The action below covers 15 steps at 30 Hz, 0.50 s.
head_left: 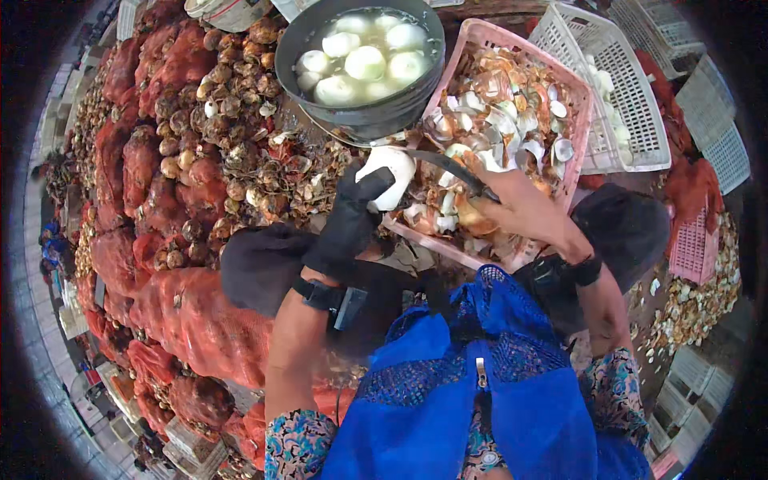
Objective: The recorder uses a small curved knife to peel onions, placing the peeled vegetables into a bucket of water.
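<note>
While gloved left hand [350, 224] gripped white peeled ball [390, 178], bare right hand [512, 210] clamped dark knife [452, 170] against it, pink basket [578, 128] beyond.

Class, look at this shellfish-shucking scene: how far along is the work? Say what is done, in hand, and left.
Done: white meats float in the dark bowl, and empty shells fill the pink basket. In hand: the gloved left hand holds a white shell while the right hand works a knife. Left: unopened shellfish and red sacks.
</note>
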Available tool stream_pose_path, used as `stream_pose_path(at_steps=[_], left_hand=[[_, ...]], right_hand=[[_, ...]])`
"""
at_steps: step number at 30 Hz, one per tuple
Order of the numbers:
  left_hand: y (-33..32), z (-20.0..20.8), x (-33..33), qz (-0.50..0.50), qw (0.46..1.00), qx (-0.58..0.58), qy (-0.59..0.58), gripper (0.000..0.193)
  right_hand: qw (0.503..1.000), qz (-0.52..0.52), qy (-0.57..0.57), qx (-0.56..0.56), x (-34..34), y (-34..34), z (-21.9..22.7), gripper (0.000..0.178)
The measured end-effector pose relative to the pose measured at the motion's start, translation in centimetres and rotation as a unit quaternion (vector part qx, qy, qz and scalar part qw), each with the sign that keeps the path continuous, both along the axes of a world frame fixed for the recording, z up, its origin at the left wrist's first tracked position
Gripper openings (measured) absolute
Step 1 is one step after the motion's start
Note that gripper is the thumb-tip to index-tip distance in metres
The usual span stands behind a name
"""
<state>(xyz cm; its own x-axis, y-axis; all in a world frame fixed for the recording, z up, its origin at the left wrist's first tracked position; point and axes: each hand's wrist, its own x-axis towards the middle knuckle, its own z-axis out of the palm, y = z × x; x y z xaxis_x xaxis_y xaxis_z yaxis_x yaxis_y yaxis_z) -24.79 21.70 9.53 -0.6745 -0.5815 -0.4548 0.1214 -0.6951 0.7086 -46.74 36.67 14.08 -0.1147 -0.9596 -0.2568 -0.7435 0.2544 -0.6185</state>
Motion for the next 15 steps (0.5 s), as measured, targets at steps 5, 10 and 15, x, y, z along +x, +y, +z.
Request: stream_pose_path(at_steps=[5, 10, 15], left_hand=[[-0.1, -0.2, 0.2, -0.073, 0.988, -0.135, 0.024, 0.055], [0.3, 1.5, -0.3, -0.068, 0.972, -0.219, -0.059, 0.057], [0.3, 1.9, -0.6, -0.103, 0.962, -0.222, -0.123, 0.059]], right_hand=[[0.997, 0.036, -0.061, -0.014, -1.1, 1.1, 0.6, 0.030], [0.994, -0.001, 0.105, -0.020, 2.4, 2.4, 2.1, 0.024], [0.990, 0.011, 0.119, -0.071, 2.7, 2.4, 1.8, 0.017]])
